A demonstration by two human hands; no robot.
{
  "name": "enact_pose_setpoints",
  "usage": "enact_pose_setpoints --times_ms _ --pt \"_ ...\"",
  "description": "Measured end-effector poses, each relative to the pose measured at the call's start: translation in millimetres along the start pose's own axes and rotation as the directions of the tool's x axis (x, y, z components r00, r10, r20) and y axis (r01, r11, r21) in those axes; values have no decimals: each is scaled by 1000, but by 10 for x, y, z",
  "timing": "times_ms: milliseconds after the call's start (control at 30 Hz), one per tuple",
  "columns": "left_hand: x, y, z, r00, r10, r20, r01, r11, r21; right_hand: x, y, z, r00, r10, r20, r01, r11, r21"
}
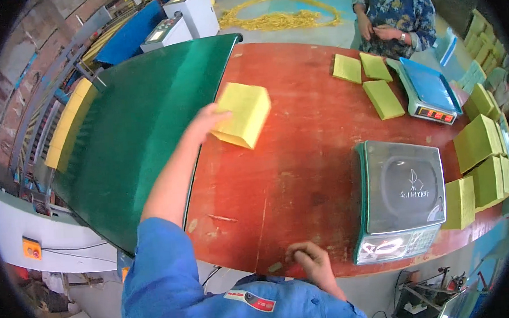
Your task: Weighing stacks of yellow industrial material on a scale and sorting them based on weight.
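My left hand (207,122) reaches forward and grips the left side of a thick block-shaped stack of yellow paper (243,110). The stack is over the red table (291,180), beside the edge of a green conveyor belt (152,107); I cannot tell whether it touches the table. My right hand (312,261) is at the table's front edge close to my body, its fingers curled in and nothing visible in them. A scale with a metal top (405,187) stands to the right of that hand.
At the far right are a blue-topped scale (427,84) and three yellow stacks (383,98). More yellow blocks (478,145) are piled along the right edge. Across the table stands a person in a patterned shirt (394,10). Grey control boxes (193,14) are behind the belt.
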State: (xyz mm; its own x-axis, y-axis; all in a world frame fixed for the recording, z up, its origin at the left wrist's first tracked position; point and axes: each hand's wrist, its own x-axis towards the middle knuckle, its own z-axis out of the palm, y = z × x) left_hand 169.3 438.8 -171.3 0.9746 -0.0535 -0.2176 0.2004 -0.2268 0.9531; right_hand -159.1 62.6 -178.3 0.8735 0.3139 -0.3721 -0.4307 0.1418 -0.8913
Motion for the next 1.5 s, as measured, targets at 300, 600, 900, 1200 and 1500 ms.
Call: enact_pose_setpoints --times_ms 300,600,900,1200,1500 --pt "-2222 410 1904 945 34 326 -118 963 242 -490 360 -360 961 130 -244 -99 986 137" --pt "-3080 230 2429 965 -6 263 -16 997 79 -814 744 -686 987 47 -156 -60 995 -82" --pt "-3880 411 3039 997 -80 4 79 995 65 -835 790 -1285 804 -436 405 471 882 14" --pt "-4403 169 3400 969 -36 244 20 997 69 -1041 -557 -2257 660 -589 466 659 752 17" --pt "-2665 1262 4884 999 -9 -48 -1 980 -199 -1139 -1485 -3151 595 -803 -49 800 597 -58"
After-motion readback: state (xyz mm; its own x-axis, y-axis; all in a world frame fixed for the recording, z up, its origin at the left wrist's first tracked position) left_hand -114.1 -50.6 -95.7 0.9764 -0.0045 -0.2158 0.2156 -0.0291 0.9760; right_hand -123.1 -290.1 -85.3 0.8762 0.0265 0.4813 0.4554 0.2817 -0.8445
